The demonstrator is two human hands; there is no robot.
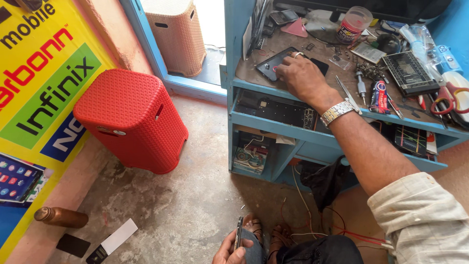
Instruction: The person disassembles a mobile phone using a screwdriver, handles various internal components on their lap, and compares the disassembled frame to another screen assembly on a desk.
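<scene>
The right hand [304, 76] lay flat, fingers spread, pressing a dark phone [273, 63] on the cluttered blue workbench [293, 124], gripping nothing. The left hand [233, 249] pinched a thin phone part [239, 232] edge-up over the knee (its face hidden). Likely risk: that narrow pinch slipping and the part falling to the concrete floor [185, 205] beside the red stool [132, 117].

Red stool [131, 120] to my left on the floor, beige stool [175, 34] behind it, brown bottle [60, 216] lying by the poster [34, 83], scissors [447, 98] and jar [352, 24] on my surface [288, 44]
</scene>
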